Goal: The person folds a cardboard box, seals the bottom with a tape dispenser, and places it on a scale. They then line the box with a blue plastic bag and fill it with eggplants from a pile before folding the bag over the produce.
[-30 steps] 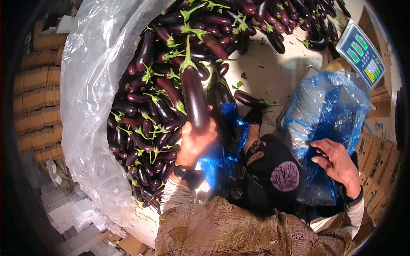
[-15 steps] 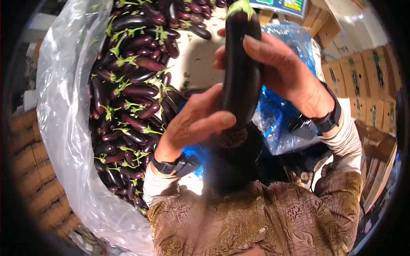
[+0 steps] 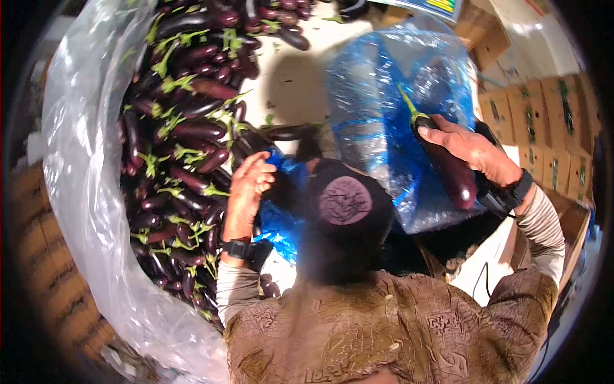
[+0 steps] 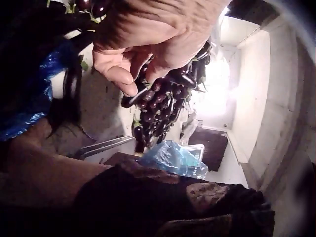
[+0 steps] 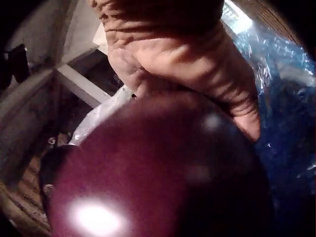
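Observation:
My right hand (image 3: 460, 144) grips a long dark purple eggplant (image 3: 451, 169) around its middle, green stem pointing up and away. It holds the eggplant against the front of a blue plastic bag (image 3: 384, 89). The right wrist view is filled by the glossy eggplant (image 5: 163, 168) under the fingers (image 5: 197, 64). My left hand (image 3: 259, 179) hangs with loosely curled fingers and holds nothing. It is beside the heap of eggplants (image 3: 185, 128) and a crumpled blue bag (image 3: 281, 211). In the left wrist view the left hand (image 4: 133, 74) hovers over the eggplants (image 4: 163, 103).
A clear plastic sheet (image 3: 83, 160) lines the heap on the left. Cardboard boxes (image 3: 556, 109) stand at the right. A scale display (image 3: 428, 5) shows at the top edge. A dark garment with a purple leaf patch (image 3: 345, 201) sits between my arms.
The eggplant went from my left hand to both hands, and my right hand alone now carries it to the blue bag. My left hand let go and dropped back beside the heap.

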Action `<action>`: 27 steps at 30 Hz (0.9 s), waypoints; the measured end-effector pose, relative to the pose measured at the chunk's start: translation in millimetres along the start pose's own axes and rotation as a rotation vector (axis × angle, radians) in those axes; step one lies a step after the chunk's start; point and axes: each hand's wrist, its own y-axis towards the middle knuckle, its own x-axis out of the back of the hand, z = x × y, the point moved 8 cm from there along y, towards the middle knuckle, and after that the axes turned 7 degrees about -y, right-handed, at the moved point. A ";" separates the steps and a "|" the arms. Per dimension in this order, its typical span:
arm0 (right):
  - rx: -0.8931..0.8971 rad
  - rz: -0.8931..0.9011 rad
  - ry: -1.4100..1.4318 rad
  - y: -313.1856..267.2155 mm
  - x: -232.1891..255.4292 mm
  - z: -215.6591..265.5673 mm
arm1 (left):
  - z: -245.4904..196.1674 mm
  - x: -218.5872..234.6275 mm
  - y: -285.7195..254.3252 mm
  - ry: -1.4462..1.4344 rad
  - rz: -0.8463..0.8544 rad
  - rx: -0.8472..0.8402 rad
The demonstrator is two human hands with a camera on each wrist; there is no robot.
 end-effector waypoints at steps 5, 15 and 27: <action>-0.283 -0.029 0.105 123.2 -44.8 -66.9 | 12.3 36.6 -13.9 0.007 -0.030 -0.063; -0.223 -0.112 -0.637 178.8 -115.1 -193.6 | -123.5 206.7 -5.5 0.347 -0.720 -0.682; 0.065 0.435 -0.411 49.3 -83.8 2.9 | -210.5 234.4 113.7 -0.103 -0.626 -0.558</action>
